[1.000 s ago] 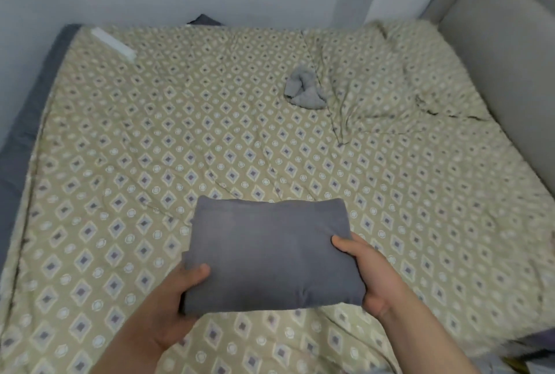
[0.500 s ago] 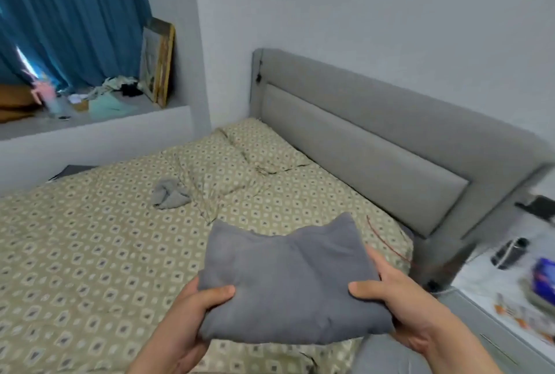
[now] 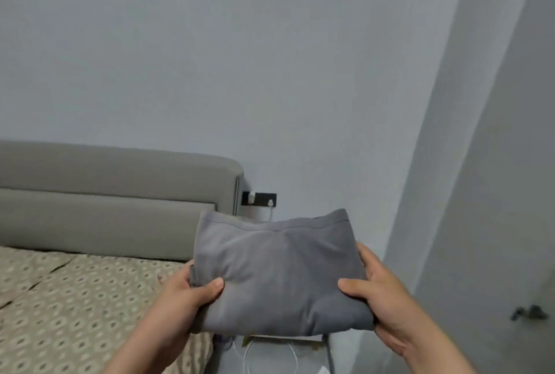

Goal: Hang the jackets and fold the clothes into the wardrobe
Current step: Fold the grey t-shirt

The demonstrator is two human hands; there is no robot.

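The folded grey garment (image 3: 279, 271) is sitting in the air in front of our chest, above the bed's edge and a pale bedside surface (image 3: 270, 355). We are gripping it from both sides. Our left hand (image 3: 186, 292) is curling round its left edge with the thumb pressing on top, and our right hand (image 3: 387, 298) is clasping the right edge the same way, fingers underneath.

We are judging it to be light, soft and limp. The middle is sagging a little between our hands, so the fold could slump open if one side lets go. Supporting it from below at both ends, thumbs pinning the top layer, is looking like the safest hold.

Just below the bundle a thin white cable (image 3: 271, 214) is trailing down toward the bedside surface. To our left the patterned bedspread (image 3: 75, 298) is lying against a grey padded headboard (image 3: 114, 202). Beyond that a dark socket strip (image 3: 259, 197) is sitting on the bare wall (image 3: 240, 58).

On our right a tall pale panel (image 3: 495, 193) with a small dark handle (image 3: 530, 312) is standing shut. We are guessing it is the wardrobe door. If so, it is blocking the way, and one hand will be needed to open it.
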